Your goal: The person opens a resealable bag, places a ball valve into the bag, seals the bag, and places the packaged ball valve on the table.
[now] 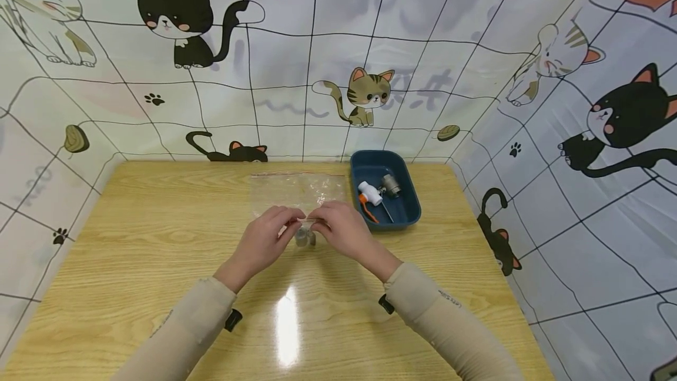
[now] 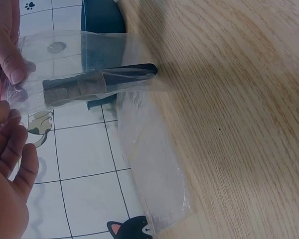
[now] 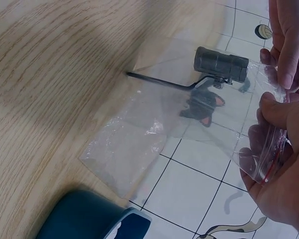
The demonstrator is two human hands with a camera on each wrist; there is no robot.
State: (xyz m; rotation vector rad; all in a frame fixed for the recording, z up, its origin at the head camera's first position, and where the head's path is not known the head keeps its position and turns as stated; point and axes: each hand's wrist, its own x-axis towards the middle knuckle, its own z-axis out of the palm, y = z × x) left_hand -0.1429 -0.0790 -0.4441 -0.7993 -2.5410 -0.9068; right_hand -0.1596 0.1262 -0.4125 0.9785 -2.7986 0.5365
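In the head view, my left hand point(image 1: 264, 240) and right hand point(image 1: 342, 229) meet at mid-table, pinching the top edge of a clear zip bag point(image 3: 234, 112). The bag hangs upright, its red-lined zip strip point(image 3: 275, 162) between the fingers and thumbs. Inside is a grey metal valve point(image 3: 222, 64) with a long dark lever point(image 3: 157, 81) pointing down. From above, the hands partly hide the valve point(image 1: 304, 237). A second clear zip bag point(image 1: 280, 190) lies flat on the table behind them; whether it holds anything I cannot tell.
Right of the flat bag stands a blue bin point(image 1: 414, 213). It holds a white plastic valve point(image 1: 369, 193) with an orange handle point(image 1: 368, 211) and a grey metal fitting point(image 1: 391, 186). Cat-printed cloth walls point(image 1: 285, 104) rise behind and beside the wooden table point(image 1: 174, 234).
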